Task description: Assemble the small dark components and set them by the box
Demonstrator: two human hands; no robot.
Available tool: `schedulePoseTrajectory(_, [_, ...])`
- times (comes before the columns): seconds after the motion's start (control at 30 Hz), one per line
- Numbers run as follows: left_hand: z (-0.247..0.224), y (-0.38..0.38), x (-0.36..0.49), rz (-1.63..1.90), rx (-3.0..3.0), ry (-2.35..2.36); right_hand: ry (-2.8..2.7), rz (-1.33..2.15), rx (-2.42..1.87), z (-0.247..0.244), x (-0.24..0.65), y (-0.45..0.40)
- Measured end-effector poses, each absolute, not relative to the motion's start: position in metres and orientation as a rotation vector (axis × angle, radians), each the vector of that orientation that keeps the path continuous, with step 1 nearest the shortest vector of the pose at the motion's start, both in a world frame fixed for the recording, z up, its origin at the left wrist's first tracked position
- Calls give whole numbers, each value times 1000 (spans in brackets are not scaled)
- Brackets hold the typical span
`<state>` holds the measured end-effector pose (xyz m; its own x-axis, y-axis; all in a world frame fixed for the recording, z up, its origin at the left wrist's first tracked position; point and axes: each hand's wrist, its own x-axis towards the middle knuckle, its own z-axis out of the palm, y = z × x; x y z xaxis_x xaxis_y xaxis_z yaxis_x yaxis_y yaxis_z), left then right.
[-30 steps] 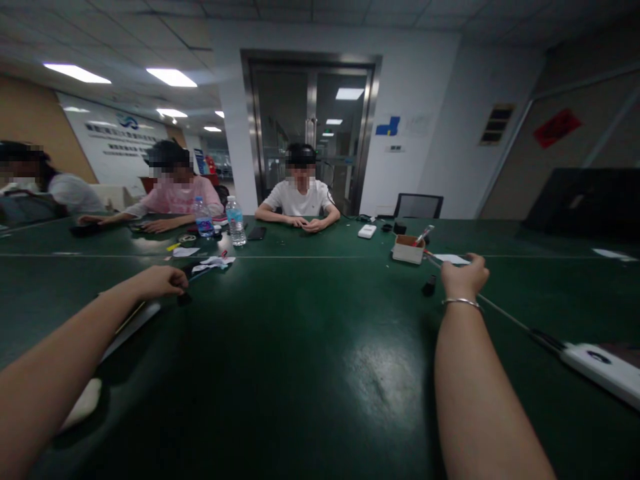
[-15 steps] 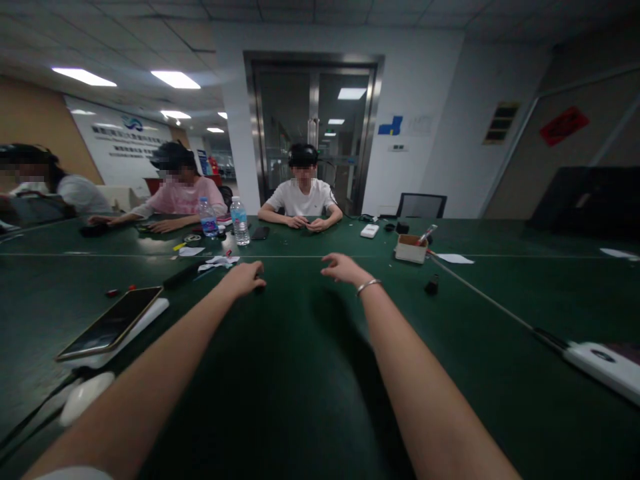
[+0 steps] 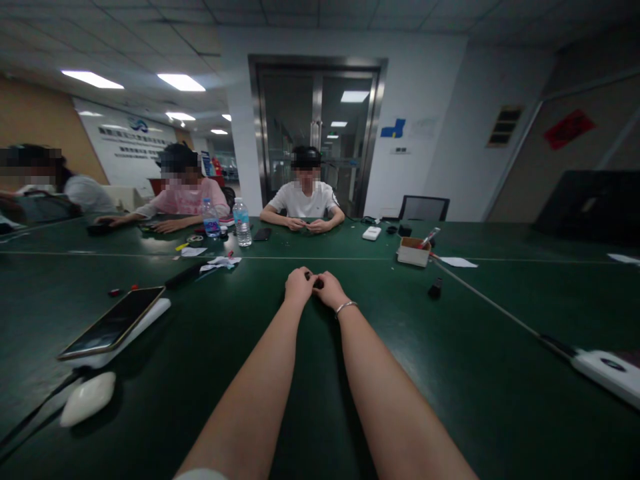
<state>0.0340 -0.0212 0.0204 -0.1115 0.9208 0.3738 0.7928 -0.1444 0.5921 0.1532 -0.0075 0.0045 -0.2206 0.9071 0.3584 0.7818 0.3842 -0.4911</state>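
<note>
My left hand and my right hand meet at the middle of the green table, fingertips close together just above or on its surface. The fingers of both are curled into a pinch. Something small and dark shows between the fingertips; what it is cannot be made out, and the fingers hide much of it. A silver bangle circles my right wrist.
To the left lie a phone on a white box, a white mouse-shaped thing and paper scraps. Two water bottles, a small open box, a black object and a white power strip stand around. Other people sit opposite.
My hands were apart, the left with a small dark thing at its fingertips, the right with fingers loosely bent. Both have moved inward and now meet at the middle.
</note>
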Motion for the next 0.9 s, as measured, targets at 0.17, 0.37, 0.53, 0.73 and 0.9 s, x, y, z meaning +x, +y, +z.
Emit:
schedulePoseTrajectory(0.17, [18,-20,24,1145,2009,1715,-2037,237,-1386,3,150,-12])
schedulePoseTrajectory(0.37, [16,-18,13,1202,1867,1611,-1918,425,-1313,5,152,-17])
schedulePoseTrajectory(0.53, [11,-15,10,1184,1749,1546,-1906,392,-1257,5,152,-15])
schedulePoseTrajectory(0.73, [12,-17,9,1148,1782,1633,-1900,316,-1166,6,152,-13])
schedulePoseTrajectory(0.9, [21,-24,14,1021,1848,1868,-1922,326,-1146,12,150,-18])
